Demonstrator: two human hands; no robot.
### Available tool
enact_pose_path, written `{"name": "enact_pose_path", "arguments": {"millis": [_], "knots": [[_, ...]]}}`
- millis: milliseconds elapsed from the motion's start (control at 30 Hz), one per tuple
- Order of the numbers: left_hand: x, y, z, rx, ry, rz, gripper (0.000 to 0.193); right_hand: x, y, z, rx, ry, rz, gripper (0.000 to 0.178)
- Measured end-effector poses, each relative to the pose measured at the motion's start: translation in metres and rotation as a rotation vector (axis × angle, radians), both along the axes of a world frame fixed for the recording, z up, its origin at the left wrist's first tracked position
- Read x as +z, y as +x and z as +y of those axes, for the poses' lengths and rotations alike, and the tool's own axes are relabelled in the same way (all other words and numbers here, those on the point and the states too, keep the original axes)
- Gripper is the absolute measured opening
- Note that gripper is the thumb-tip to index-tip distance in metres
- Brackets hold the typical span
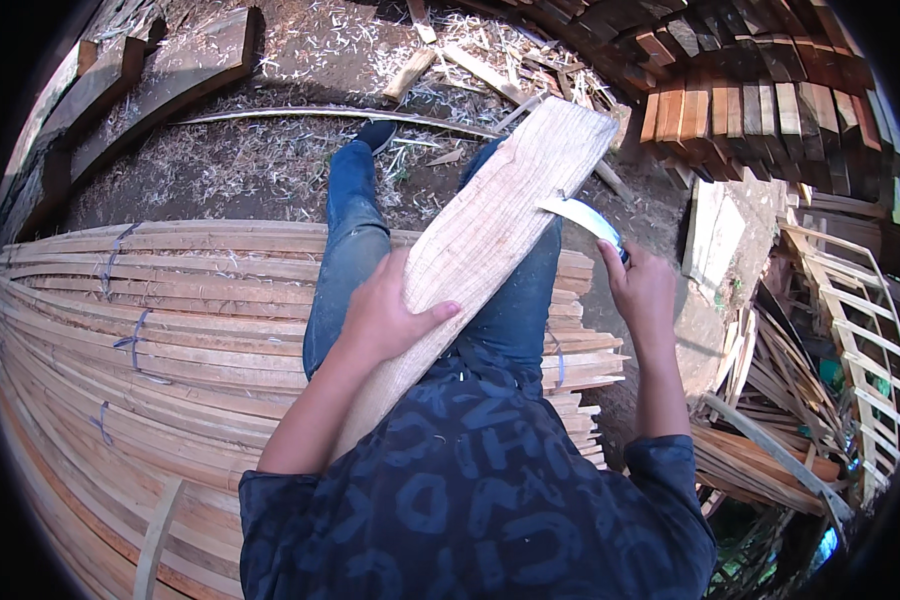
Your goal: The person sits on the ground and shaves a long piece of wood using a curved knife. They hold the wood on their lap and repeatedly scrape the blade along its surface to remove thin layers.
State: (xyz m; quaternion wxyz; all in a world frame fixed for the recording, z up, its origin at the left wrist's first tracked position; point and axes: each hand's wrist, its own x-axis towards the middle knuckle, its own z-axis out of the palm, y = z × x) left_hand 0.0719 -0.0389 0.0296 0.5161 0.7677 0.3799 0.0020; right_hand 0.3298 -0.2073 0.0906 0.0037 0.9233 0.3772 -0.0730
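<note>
A long pale wooden plank (500, 210) lies slantwise across my lap, its far end up and to the right and its near end against my body. My left hand (390, 312) is closed on the plank's left edge, thumb across the top face. In my right hand (642, 285) is a knife with a broad curved blade (582, 214) and a dark handle mostly covered by my fingers. The blade's tip is at the plank's right edge, beside a small dark notch or knot; I cannot tell whether they touch.
I sit on bundled wooden strips (200, 320) bound with thin ties. Thick curved timbers (170, 100) lie at the far left. Shavings and offcuts (410, 75) litter the ground ahead. Stacked blocks (740, 110) stand far right; a slatted wooden frame (865, 360) leans at right.
</note>
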Motion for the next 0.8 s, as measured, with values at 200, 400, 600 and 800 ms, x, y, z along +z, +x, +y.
{"name": "enact_pose_path", "arguments": {"millis": [200, 400, 600, 800], "knots": [[0.001, 0.000, 0.001, -0.020, 0.063, 0.008, 0.077, -0.008, -0.009, 0.011, 0.061, 0.014, 0.018, 0.056], [0.003, 0.002, 0.005, -0.005, -0.016, -0.008, 0.073, -0.002, 0.103, -0.035, -0.407, 0.139, 0.002, 0.062], [-0.010, -0.002, 0.001, 0.007, 0.028, -0.062, 0.082, -0.005, -0.010, -0.001, 0.015, 0.087, 0.215, 0.055], [-0.006, -0.001, 0.003, 0.013, -0.005, -0.060, 0.079, -0.007, 0.008, 0.018, 0.069, -0.059, 0.061, 0.060]]}}
